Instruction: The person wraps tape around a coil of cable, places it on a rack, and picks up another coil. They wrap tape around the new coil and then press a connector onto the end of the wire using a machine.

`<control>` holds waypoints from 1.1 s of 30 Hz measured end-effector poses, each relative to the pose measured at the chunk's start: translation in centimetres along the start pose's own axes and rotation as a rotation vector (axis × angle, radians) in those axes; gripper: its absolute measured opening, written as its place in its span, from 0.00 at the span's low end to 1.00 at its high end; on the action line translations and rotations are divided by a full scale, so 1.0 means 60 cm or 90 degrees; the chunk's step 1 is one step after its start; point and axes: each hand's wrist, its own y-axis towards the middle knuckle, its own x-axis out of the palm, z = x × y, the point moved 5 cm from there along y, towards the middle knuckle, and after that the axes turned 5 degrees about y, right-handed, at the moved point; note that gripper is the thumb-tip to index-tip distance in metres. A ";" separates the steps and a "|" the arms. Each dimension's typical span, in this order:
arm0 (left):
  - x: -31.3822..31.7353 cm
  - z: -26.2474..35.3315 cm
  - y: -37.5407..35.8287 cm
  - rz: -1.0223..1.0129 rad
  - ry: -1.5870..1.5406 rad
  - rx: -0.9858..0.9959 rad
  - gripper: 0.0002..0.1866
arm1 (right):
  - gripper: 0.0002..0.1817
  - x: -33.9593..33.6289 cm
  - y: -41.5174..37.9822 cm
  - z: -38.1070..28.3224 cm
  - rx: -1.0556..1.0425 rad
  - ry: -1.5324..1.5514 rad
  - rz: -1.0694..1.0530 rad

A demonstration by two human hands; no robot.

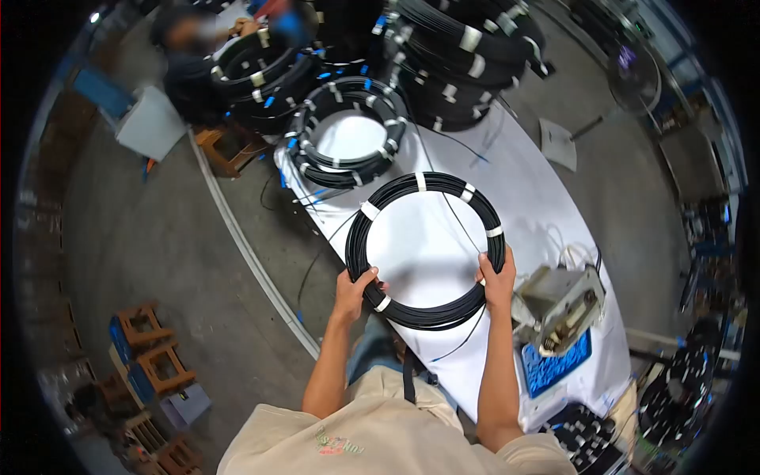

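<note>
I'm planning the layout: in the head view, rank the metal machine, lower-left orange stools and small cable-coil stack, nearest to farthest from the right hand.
1. Metal machine, beside the right hand.
2. Small cable-coil stack, up the table, leftward.
3. Orange stools, floor, lower left.

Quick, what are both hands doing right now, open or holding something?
Left hand: closed, holding the black cable coil.
Right hand: closed, holding the same black cable coil.

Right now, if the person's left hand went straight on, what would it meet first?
The left hand grips a round, white-banded black cable coil; beyond it, probably the white-banded black coils lying on the white table, though depth is unclear.
</note>
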 end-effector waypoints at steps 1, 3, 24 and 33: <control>0.010 -0.025 -0.009 0.006 -0.007 -0.030 0.08 | 0.22 -0.019 -0.015 0.006 0.025 -0.003 0.007; 0.021 -0.083 -0.027 0.042 -0.038 -0.078 0.07 | 0.24 -0.061 -0.042 0.034 0.026 -0.021 0.011; -0.063 -0.306 -0.069 -0.042 0.753 0.097 0.33 | 0.35 -0.262 -0.271 0.315 -0.065 -0.455 0.201; 0.004 -0.185 -0.047 -0.136 1.111 0.377 0.27 | 0.40 -0.255 -0.330 0.326 -0.018 -0.548 0.290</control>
